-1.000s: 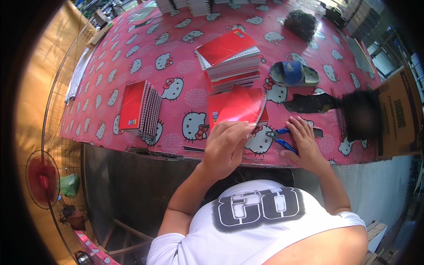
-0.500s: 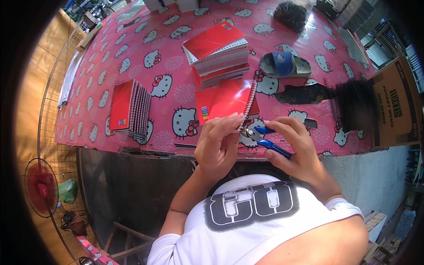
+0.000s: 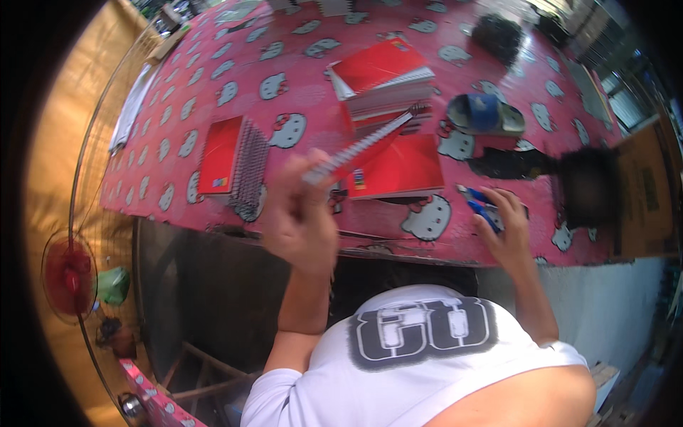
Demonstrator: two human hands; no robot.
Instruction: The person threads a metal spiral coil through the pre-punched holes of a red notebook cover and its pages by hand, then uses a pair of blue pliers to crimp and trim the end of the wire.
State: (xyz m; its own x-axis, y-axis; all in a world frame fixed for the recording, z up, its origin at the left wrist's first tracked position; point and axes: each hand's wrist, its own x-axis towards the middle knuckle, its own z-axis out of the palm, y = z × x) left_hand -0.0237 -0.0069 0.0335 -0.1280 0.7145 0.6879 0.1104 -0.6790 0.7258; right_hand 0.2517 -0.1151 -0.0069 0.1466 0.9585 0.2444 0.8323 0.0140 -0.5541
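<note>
My left hand [image 3: 302, 213], smeared by motion, is closed on one end of a spiral notebook [image 3: 370, 146] with a wire spine, lifted and seen nearly edge-on. Blue-handled pliers [image 3: 484, 206] are in my right hand [image 3: 509, 228], low over the table at the right. In front of me lies a red notebook [image 3: 402, 167] without visible wire on its near edge. Behind it rises a tall stack of red notebooks [image 3: 384, 67]. To the left stands a neat pile of spiral-bound red notebooks [image 3: 224, 156].
Pink cartoon-print cloth covers the table [image 3: 284, 92]. A blue slide sandal [image 3: 487, 114] sits right of the stack. Black wire spirals [image 3: 587, 178] lie beside a cardboard box [image 3: 647, 192] at the right; another dark heap [image 3: 496, 37] is farther back. A red fan [image 3: 70, 276] stands at left.
My left hand has lifted the spiral notebook off the others and swung it left. My right hand has moved right with the pliers, away from the notebook.
</note>
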